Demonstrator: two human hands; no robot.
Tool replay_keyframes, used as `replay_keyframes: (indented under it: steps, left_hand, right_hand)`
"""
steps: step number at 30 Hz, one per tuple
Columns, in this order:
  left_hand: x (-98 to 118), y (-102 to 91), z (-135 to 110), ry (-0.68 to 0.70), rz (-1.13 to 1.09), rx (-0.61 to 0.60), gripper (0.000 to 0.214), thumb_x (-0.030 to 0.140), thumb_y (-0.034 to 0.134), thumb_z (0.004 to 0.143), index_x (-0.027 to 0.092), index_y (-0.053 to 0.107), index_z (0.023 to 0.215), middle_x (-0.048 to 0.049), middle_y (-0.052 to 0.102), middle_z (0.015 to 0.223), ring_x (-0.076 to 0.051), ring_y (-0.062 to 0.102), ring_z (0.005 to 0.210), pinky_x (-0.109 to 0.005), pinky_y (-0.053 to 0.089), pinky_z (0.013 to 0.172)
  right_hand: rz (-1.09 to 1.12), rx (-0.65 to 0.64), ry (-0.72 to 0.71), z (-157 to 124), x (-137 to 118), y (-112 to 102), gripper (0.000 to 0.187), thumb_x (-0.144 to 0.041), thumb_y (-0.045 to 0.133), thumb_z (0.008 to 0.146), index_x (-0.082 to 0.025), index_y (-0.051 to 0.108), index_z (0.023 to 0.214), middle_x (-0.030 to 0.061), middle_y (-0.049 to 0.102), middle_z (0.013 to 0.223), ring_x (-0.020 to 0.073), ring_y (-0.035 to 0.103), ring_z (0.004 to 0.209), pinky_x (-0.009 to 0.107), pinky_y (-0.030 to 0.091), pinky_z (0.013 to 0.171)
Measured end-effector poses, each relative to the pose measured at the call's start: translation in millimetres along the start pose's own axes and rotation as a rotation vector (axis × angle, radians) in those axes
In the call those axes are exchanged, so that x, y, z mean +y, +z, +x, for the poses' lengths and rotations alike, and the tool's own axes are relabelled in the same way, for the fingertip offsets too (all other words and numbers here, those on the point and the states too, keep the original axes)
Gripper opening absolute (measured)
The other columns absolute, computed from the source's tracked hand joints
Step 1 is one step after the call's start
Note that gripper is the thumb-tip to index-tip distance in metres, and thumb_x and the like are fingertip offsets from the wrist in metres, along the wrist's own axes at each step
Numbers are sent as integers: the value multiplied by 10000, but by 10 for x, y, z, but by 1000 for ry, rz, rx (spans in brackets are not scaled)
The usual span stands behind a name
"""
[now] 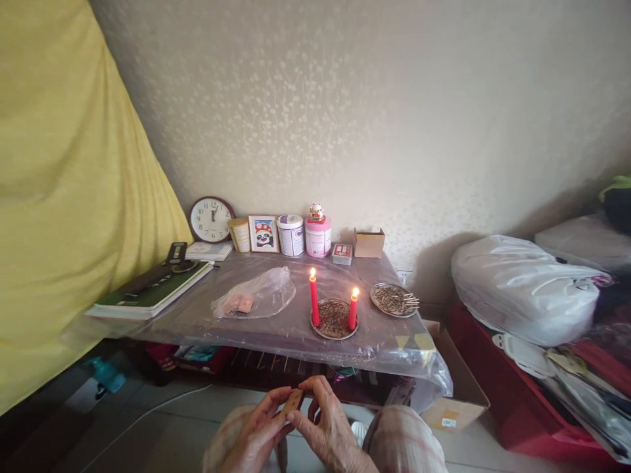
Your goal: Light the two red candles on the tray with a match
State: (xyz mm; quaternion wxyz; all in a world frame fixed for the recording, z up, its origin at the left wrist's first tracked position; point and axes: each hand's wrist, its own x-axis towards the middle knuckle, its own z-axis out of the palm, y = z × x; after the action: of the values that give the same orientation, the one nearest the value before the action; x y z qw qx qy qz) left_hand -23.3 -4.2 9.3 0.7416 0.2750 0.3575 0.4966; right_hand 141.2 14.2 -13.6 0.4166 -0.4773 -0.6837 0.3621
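Observation:
Low in the head view, my left hand (pixel 261 427) and my right hand (pixel 323 420) meet above my lap, fingers curled round a small brown matchbox (pixel 292 401) held between them. Ahead, on the plastic-covered low table (pixel 276 335), two lit red candles, one taller (pixel 314 300) and one shorter (pixel 353 310), stand on a round metal plate (pixel 334 320). A second round plate (pixel 393 299) with several thin sticks sits to its right. A clear plastic bag (pixel 256 295) with small brown boxes inside lies left of the candles.
Along the wall stand a round clock (pixel 211 219), a framed picture (pixel 263 234), tins (pixel 290 234), a pink jar (pixel 318 236) and a small carton (pixel 369 242). Books (pixel 152 289) lie at the table's left. A yellow curtain (pixel 59 197) hangs left; white bags (pixel 522 289) pile right.

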Motion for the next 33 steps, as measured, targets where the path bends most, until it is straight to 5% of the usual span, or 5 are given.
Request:
replay_keyframes:
  steps: [18,25,33]
  left_hand:
    - [-29,-44,32,-1,-57,15,270,217,764,718,173,741,983,-130,746,1164,-411,504,1328,-595,318,1171]
    - [-44,-48,60,-45,-21,31,288,191,747,698,202,753,985,-107,755,1147,-397,447,1381,-503,352,1169]
    - [-103,-119,63,-3,-23,-4,295,225,741,754,201,733,1048,-109,708,1190,-351,605,1185,-505,421,1087]
  right_hand:
    - [-15,-87,102,0,-121,-52,264,-300,699,823,-208,612,1054,37,613,1033,210,594,917,322,467,805]
    - [-25,-128,144,31,-151,-49,228,-302,654,825,-199,609,1024,42,602,996,183,601,803,299,490,724]
    - [-1,-135,120,46,-138,-84,235,-317,620,839,-213,608,1050,31,609,996,147,601,709,250,494,641]
